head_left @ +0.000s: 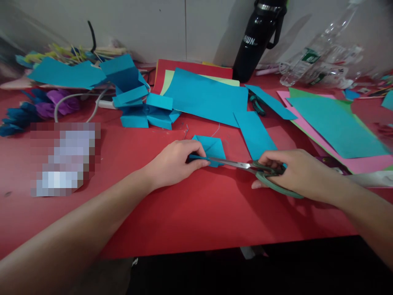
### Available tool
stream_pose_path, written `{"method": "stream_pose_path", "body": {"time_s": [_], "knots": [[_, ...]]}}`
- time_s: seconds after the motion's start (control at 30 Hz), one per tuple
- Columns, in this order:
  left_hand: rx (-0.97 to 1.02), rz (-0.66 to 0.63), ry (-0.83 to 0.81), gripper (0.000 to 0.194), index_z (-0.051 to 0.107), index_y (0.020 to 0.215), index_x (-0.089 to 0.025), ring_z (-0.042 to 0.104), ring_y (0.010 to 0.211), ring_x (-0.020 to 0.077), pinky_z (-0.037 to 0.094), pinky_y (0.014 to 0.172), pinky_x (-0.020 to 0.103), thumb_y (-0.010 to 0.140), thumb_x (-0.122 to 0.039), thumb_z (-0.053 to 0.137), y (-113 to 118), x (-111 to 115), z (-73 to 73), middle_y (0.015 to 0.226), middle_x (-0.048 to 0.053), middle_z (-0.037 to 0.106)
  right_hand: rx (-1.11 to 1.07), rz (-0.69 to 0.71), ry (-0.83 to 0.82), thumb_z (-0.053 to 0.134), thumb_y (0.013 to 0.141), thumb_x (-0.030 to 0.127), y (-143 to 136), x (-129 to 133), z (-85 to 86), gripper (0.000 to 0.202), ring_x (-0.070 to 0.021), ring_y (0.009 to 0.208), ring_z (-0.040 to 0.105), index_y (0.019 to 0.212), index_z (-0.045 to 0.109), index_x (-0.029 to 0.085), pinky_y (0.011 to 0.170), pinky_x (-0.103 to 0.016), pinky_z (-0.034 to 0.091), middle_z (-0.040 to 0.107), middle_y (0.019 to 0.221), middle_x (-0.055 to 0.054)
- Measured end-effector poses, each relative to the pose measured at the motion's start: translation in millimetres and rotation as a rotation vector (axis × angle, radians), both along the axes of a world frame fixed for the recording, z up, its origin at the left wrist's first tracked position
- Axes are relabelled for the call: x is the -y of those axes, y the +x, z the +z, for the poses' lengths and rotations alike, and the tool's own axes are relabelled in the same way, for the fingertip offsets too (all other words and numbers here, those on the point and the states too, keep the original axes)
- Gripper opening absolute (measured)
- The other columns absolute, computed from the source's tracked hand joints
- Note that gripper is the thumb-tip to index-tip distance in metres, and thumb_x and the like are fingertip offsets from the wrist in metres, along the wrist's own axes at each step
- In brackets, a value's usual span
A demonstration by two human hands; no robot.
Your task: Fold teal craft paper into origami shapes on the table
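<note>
My left hand (179,162) pinches a small folded piece of blue paper (217,146) between thumb and fingers, just above the red tabletop. In my right hand (296,172) is a pair of scissors (276,186) with green handles, my fingers through the loops. The blades point left and reach the paper beside my left fingertips; whether they are closed on it I cannot tell. A blue paper strip (256,133) lies just beyond the scissors. Folded blue paper boxes (147,108) stand behind my left hand.
Blue, red and pale sheets (208,96) lie at the back. A black bottle (259,39) stands by the wall, clear plastic bottles (310,57) to its right. Coloured sheets (340,123) lie at right. A blurred-out object (66,159) and a purple paper flower (58,102) are at left.
</note>
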State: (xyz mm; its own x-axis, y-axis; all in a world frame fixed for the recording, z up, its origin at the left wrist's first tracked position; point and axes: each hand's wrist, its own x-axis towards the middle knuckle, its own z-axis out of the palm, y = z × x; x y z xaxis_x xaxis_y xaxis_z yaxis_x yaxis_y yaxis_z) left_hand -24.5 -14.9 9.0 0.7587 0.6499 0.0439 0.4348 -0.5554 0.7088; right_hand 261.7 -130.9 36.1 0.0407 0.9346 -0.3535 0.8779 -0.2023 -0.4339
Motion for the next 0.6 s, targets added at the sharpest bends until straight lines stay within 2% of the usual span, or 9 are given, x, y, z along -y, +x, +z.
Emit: {"method": "stream_pose_path", "body": {"time_s": [0.33, 0.6], "knots": [[0.007, 0.009, -0.041, 0.015, 0.068, 0.084, -0.023, 0.06, 0.071, 0.0133, 0.04, 0.058, 0.027, 0.091, -0.036, 0.067, -0.9, 0.3, 1.9, 0.081, -0.003, 0.068, 0.006, -0.005, 0.029, 0.078, 0.072, 0.056, 0.1, -1.8, -5.2, 0.032, -0.0192, 0.061, 0.06, 0.078, 0.066, 0.027, 0.05, -0.031, 0.043, 0.067, 0.068, 0.0], [0.007, -0.008, -0.012, 0.01, 0.068, 0.086, -0.021, 0.058, 0.07, 0.0123, 0.04, 0.061, 0.027, 0.09, -0.03, 0.069, -0.9, 0.4, 2.5, 0.08, -0.003, 0.067, -0.022, 0.021, 0.017, 0.079, 0.072, 0.053, -2.0, -1.7, 0.9, 0.03, -0.0182, 0.062, 0.058, 0.079, 0.064, 0.028, 0.053, -0.031, 0.044, 0.064, 0.066, 0.001]]}}
